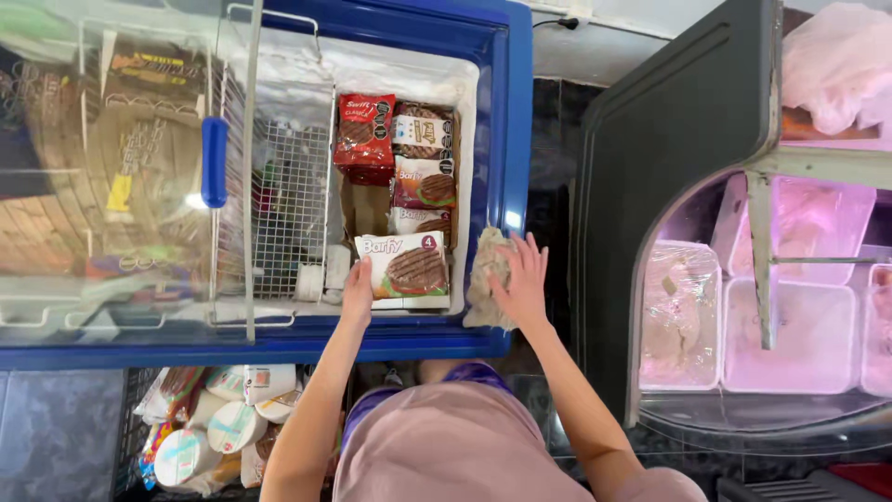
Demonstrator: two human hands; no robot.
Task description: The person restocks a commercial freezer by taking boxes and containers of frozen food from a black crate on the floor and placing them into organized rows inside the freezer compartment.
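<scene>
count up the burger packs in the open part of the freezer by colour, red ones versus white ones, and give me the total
Red burger packs: 1
White cardboard burger boxes: 4, namely the front box touched by the left hand, and three stacked behind
Total: 5

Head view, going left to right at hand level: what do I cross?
Sliding glass lid with blue handle → wire basket → left hand → white burger box → crumpled cloth → right hand → dark display-case frame → wrapped trays.
</scene>
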